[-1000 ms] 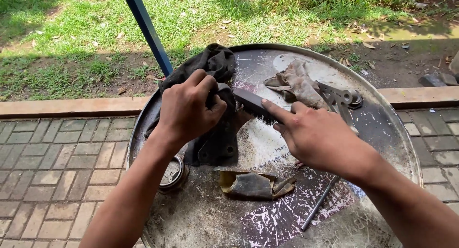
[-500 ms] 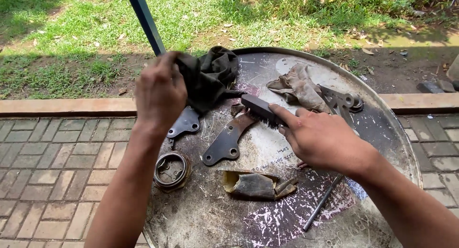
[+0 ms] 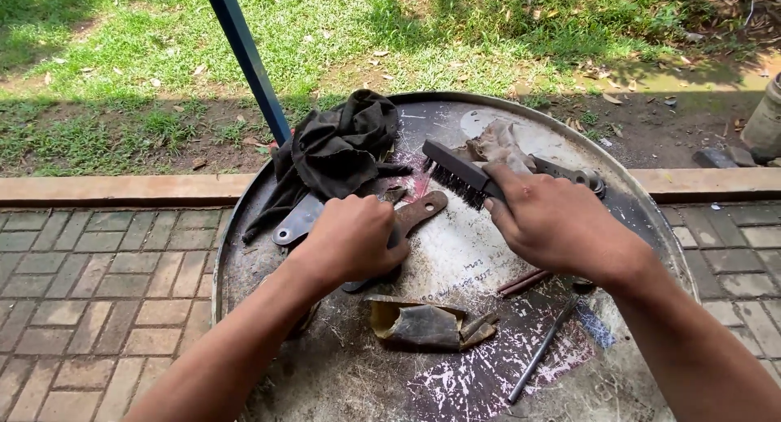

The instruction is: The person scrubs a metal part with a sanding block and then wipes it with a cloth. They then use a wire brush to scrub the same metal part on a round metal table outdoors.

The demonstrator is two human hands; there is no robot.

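My right hand (image 3: 561, 223) grips a black wire brush (image 3: 457, 172), bristles down, held just above the top of a round metal drum (image 3: 651, 227). My left hand (image 3: 354, 239) presses down on a flat rusty metal bracket (image 3: 419, 210) that lies on the drum; its rounded end with a hole sticks out toward the brush. A second, greyer flat bracket (image 3: 297, 221) lies left of my left hand, partly under a dark crumpled rag (image 3: 342, 149).
A folded piece of worn sandpaper (image 3: 427, 324) lies near the drum's front. A thin metal rod (image 3: 541, 353) and a short rusty bar (image 3: 525, 282) lie at the right. A blue pole (image 3: 248, 60) rises behind the drum. Brick paving (image 3: 98, 284) and grass surround it.
My left hand came down from the rag onto the rusty bracket. My right hand lifted the brush a little up and toward the bracket's far end.
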